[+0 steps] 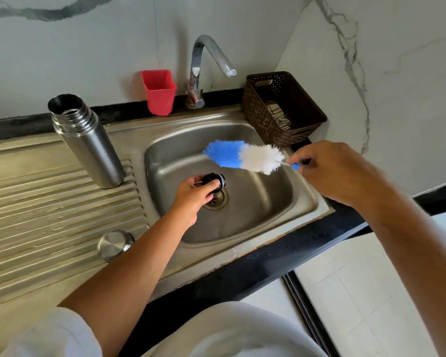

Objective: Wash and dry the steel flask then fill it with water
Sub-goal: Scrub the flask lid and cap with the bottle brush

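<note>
The steel flask stands upright and uncapped on the ribbed drainboard, left of the sink basin. Its steel cup lid lies on the drainboard near the front. My left hand is over the basin above the drain, closed on the flask's black stopper. My right hand grips the thin handle of a blue and white bottle brush, whose bristle head points left above the basin, a little above the stopper and apart from it.
A chrome tap stands behind the basin with no water running. A red plastic cup sits left of the tap. A brown woven basket holding a cloth stands at the back right. A black counter edge runs along the front.
</note>
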